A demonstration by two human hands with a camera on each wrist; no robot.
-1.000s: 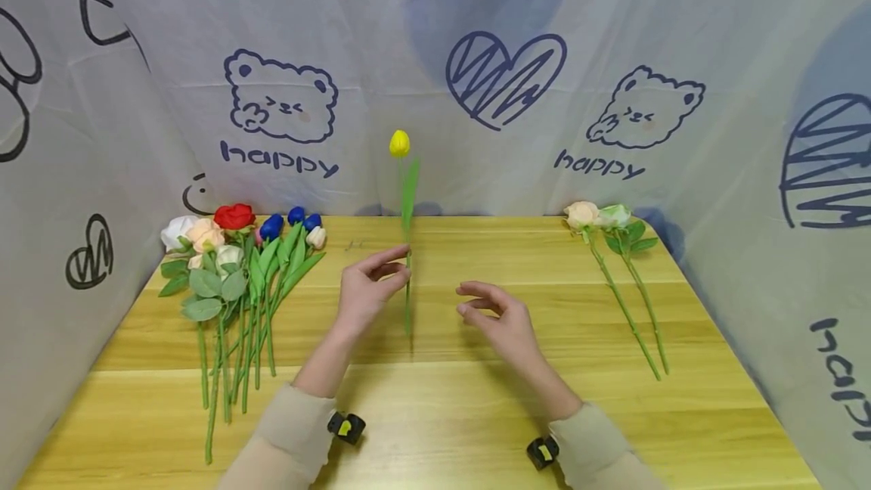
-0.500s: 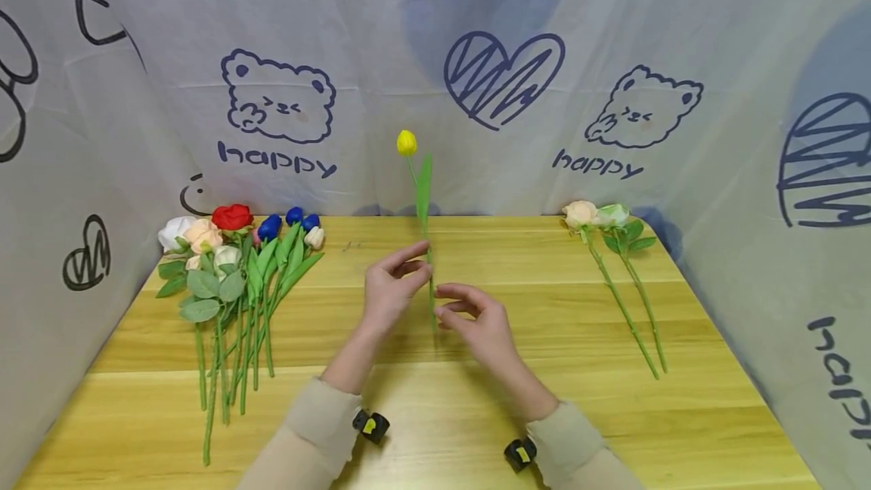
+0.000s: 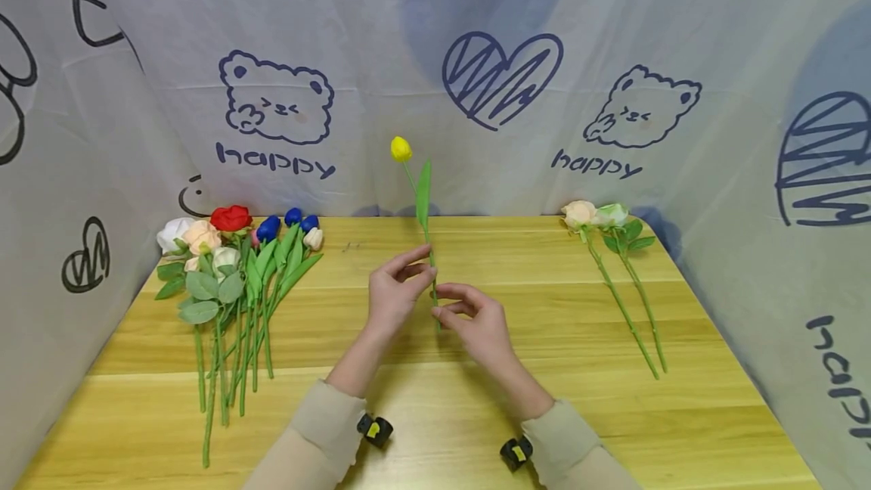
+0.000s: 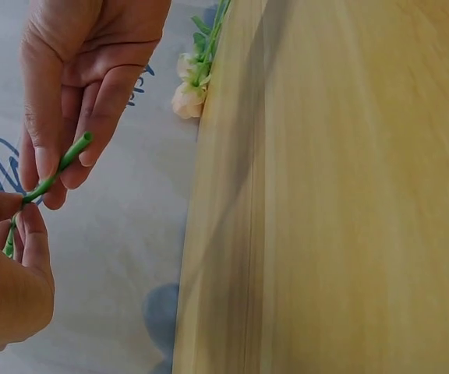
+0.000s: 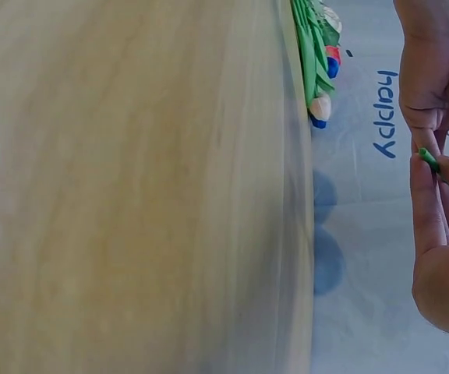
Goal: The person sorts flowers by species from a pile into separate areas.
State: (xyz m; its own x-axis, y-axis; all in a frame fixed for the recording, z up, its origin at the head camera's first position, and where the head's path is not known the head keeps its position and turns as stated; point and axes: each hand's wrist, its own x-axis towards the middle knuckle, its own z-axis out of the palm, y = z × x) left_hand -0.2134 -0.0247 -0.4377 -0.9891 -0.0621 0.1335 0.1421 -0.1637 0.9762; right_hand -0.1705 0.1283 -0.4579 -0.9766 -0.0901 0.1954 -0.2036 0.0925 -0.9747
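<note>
A yellow artificial tulip (image 3: pixel 401 148) stands nearly upright over the middle of the table, its head leaning left and one long green leaf beside the stem. My left hand (image 3: pixel 395 295) pinches the stem partway down between thumb and fingers. Just below it, my right hand (image 3: pixel 481 327) pinches the stem's lower part. Seen from the left wrist, the green stem (image 4: pixel 74 150) passes between both hands, its cut end sticking out. In the right wrist view the stem end (image 5: pixel 429 160) shows between thumb and forefinger.
On the left lies a bunch of artificial flowers: a red rose (image 3: pixel 231 218), pale roses (image 3: pixel 202 237), blue tulips (image 3: pixel 268 228) and green stems. Two pale roses (image 3: pixel 581 214) lie apart at the right. A printed cloth (image 3: pixel 381 36) hangs behind the wooden table (image 3: pixel 435 414).
My left hand has carried the tulip to the right, and its head now tilts left. My right hand has moved left to the stem and now pinches it.
</note>
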